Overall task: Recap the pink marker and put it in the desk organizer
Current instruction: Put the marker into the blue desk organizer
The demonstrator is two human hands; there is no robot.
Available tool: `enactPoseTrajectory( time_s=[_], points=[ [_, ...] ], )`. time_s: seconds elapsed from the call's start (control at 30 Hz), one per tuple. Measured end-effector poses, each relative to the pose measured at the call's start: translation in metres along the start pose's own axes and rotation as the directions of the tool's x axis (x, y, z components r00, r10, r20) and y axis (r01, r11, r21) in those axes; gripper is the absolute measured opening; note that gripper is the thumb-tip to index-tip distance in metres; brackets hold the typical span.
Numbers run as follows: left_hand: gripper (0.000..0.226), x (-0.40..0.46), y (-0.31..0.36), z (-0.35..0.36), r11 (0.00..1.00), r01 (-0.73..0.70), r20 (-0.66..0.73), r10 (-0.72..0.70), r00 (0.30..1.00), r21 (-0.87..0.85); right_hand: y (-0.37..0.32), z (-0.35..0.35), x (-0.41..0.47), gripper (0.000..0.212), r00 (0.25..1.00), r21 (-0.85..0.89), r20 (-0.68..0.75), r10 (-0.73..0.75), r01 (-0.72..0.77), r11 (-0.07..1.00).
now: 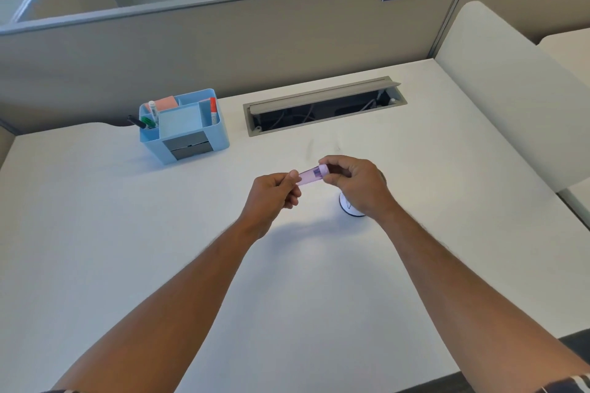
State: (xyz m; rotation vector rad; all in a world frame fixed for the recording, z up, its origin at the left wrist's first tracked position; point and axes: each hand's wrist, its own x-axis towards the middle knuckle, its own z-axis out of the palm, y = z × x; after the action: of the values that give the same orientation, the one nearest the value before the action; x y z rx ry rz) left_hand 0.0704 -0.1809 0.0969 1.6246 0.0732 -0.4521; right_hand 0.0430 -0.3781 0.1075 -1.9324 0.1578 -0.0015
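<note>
I hold the pink marker [311,175] level above the middle of the white desk [127,249], one hand at each end. My left hand [274,193] pinches its left end. My right hand [354,183] grips the right end, where my fingers hide the tip, so I cannot tell whether the cap sits on it. The blue desk organizer [183,128] stands at the back left of the desk, well away from both hands, holding a white marker, a green one, a red-capped one and pink sticky notes.
A small white round object [349,207] sits on the desk under my right wrist. An open grey cable hatch [322,105] lies at the back centre. A grey partition [191,51] closes off the back, and a pale divider panel [510,89] stands at the right.
</note>
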Motion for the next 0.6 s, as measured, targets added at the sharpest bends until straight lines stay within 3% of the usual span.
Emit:
enactPoseTrajectory(
  time_s=[0.17, 0.37, 0.6],
  points=[
    [0.019, 0.004, 0.006, -0.05, 0.996, -0.05, -0.18, 0.062, 0.982, 0.068, -0.019, 0.056, 0.018, 0.024, 1.0, 0.037, 0.007, 0.024, -0.025, 0.999],
    [0.016, 0.019, 0.008, -0.111, 0.992, -0.033, -0.484, 0.088, 0.871, 0.12, -0.05, 0.134, 0.057, 0.022, 1.0, 0.015, 0.019, 0.001, -0.001, 1.0],
    [0.011, 0.052, 0.029, -0.175, 0.958, 0.016, -0.583, 0.161, 0.797, 0.286, -0.087, 0.202, 0.109, 0.021, 0.995, -0.024, -0.046, -0.088, 0.087, 0.996]
  ],
)
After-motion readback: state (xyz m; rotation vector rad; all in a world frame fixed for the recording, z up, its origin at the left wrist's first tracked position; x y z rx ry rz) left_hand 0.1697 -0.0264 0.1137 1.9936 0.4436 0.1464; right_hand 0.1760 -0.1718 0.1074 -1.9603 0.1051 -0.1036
